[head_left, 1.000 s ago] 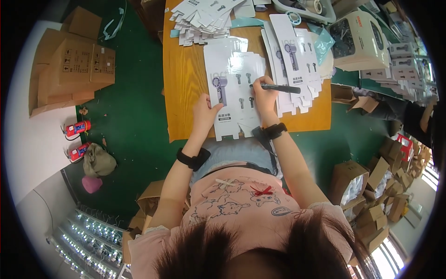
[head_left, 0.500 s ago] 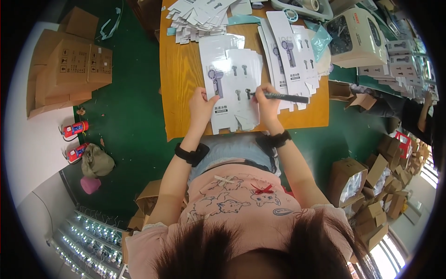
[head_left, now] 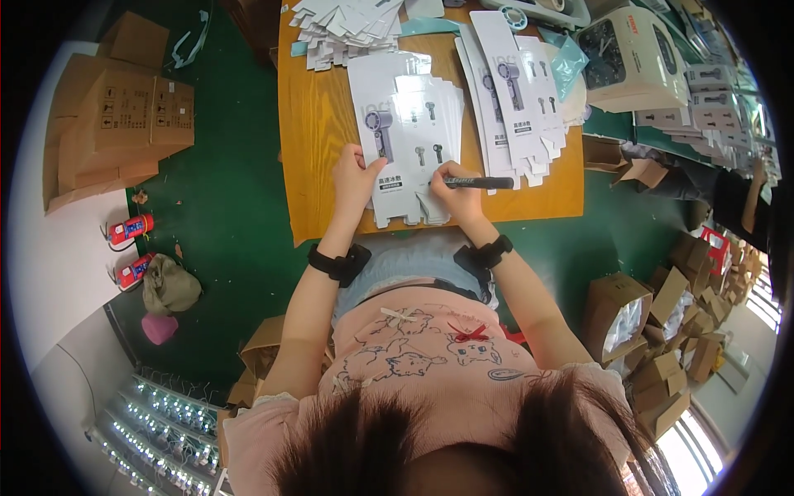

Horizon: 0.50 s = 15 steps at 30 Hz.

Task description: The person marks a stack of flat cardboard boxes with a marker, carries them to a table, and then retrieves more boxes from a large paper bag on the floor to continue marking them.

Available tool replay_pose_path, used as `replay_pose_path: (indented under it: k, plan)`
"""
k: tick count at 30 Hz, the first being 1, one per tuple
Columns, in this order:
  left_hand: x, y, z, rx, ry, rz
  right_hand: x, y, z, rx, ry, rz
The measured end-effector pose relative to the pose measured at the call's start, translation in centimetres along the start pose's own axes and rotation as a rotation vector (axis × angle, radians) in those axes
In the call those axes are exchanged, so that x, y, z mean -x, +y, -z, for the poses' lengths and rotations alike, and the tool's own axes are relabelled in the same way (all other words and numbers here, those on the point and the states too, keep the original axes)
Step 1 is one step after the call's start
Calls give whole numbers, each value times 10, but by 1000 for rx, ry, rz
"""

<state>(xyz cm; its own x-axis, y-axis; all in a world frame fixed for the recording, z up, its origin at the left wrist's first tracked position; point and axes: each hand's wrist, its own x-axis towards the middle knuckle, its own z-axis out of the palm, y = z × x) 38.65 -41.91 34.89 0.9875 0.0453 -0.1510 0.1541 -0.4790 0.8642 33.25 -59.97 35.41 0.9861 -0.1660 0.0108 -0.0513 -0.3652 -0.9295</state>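
Note:
A stack of flat, unfolded white cartons (head_left: pixel 376 87) printed with purple and grey handheld fans lies on the wooden table in front of me. My left hand (head_left: pixel 356 182) is closed at the left edge of the top carton, its thumb lying on the printed face. In my right hand (head_left: pixel 457 197) is a black marker pen (head_left: pixel 490 183), gripped between fingers and thumb over the carton's lower right part. The pen's barrel points right; its tip is hidden by my fingers. Both wrists wear black bands.
More flat cartons (head_left: pixel 514 99) lie fanned out on the right, and a loose heap (head_left: pixel 347 33) at the back left. A cream-coloured machine (head_left: pixel 633 62) stands past the table's right side. Cardboard boxes (head_left: pixel 124 116) and fire extinguishers (head_left: pixel 131 229) stand on the left; another person (head_left: pixel 744 202) is far right.
My right hand has moved left and slightly down across the carton with the marker, which now lies more level. My left hand keeps its place at the carton's edge. The view has shifted slightly.

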Motion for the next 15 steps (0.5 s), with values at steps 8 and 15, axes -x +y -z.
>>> replay_pose_path:
  k: [8,15]
  plan:
    - [11,58,4,317,-100,-62,7,1,65,-649,334,-271]
    - [1,126,-55,481,-274,-161,22,-15,146,-580,914,3]
